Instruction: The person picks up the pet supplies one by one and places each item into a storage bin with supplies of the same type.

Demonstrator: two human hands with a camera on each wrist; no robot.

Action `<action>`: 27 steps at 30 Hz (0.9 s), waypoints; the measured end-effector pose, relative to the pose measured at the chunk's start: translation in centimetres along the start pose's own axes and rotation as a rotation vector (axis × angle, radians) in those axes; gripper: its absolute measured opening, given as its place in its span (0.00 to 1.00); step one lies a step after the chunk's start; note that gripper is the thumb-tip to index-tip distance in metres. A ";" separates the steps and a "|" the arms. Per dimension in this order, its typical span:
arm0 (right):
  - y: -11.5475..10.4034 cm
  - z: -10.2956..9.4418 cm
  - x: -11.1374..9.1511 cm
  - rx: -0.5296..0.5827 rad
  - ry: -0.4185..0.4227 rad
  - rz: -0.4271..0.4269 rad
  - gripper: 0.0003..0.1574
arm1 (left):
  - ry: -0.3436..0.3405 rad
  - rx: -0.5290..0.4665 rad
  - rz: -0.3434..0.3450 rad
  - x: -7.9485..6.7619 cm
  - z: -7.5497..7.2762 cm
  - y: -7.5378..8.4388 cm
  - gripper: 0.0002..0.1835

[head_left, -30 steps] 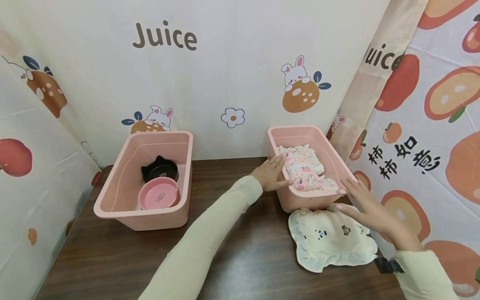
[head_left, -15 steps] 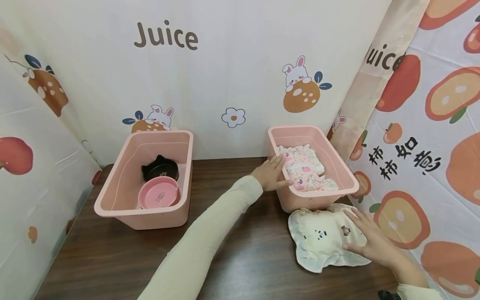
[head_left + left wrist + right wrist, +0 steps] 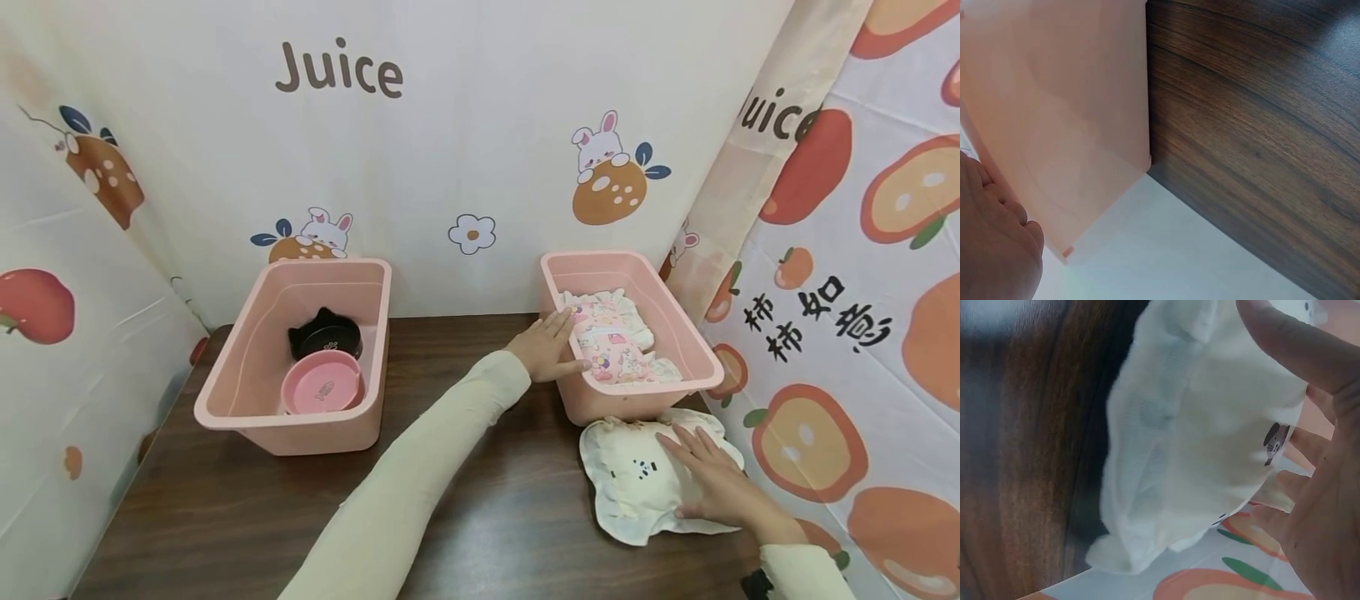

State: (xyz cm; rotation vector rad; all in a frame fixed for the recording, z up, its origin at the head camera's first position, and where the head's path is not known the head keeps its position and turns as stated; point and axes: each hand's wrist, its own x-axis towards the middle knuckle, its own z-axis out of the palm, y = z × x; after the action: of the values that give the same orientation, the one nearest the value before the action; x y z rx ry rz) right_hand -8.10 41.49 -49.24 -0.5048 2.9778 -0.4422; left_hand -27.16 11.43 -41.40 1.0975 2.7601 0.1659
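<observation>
My left hand (image 3: 546, 347) rests on the left rim of the right pink bin (image 3: 701, 354), its fingers straight and reaching over the edge. Inside that bin lies a pink printed pillow (image 3: 611, 350) with a white ruffled edge. In front of the bin, a small cream pillow (image 3: 630, 492) with a frilled border and little animal prints lies on the table. My right hand (image 3: 716, 483) lies over the right part of this pillow with thumb and fingers spread. In the right wrist view the thumb and fingers stand along the pillow's upper face, not closed round it.
Another pink bin (image 3: 296, 425) stands on the left, holding a black cat-eared bowl (image 3: 326, 335) and a pink bowl (image 3: 321, 383). The dark wooden table (image 3: 480, 517) lies between the bins. Printed curtains hang behind and on both sides.
My right hand has left the right bin's front right rim and come down and left onto the cream pillow. The left hand has stayed on the rim.
</observation>
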 end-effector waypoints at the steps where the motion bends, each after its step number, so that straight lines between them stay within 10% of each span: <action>1: 0.1 0.0 0.2 -0.006 -0.006 -0.002 0.69 | 0.000 -0.001 0.001 0.0 0.0 0.0 0.48; 27: 0.1 0.8 3.9 -0.112 -0.138 -0.099 0.77 | 0.000 -0.027 0.012 -0.4 -0.3 0.0 0.48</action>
State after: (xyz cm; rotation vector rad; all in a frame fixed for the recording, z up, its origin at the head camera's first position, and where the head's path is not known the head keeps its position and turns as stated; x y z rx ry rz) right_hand -11.66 40.07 -50.15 -0.6673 2.8654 -0.2385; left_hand -26.96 11.14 -41.03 1.1081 2.7434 0.2049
